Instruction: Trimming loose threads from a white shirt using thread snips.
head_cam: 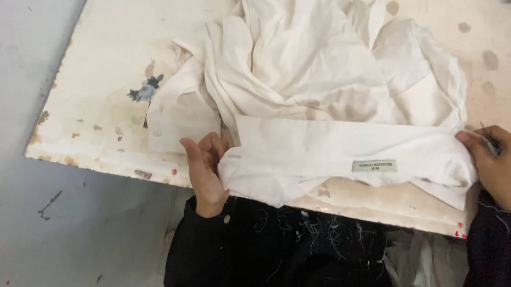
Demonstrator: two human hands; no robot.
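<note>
Stained cream table [114, 82] edge sits nearest, where the left hand [206, 171] and right hand [505, 163] pinch opposite ends of a white garment's collar band [333, 154], stretching it flat; the garment [310, 60] bunches farther back.

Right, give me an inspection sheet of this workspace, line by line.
Surface: cream worktable, stained, spotted, chipped along its near edge.
Job's things: white garment heaped on the table; its collar band stretched flat between both hands, small grey label sewn on it.
Clutter: loose thread scraps on the person's black top; dark smudge on the table.
Grippers: left hand pinches the band's left end; right hand grips its right end.
Cables: nothing seen.
Surroundings: grey floor, scuffed.
</note>
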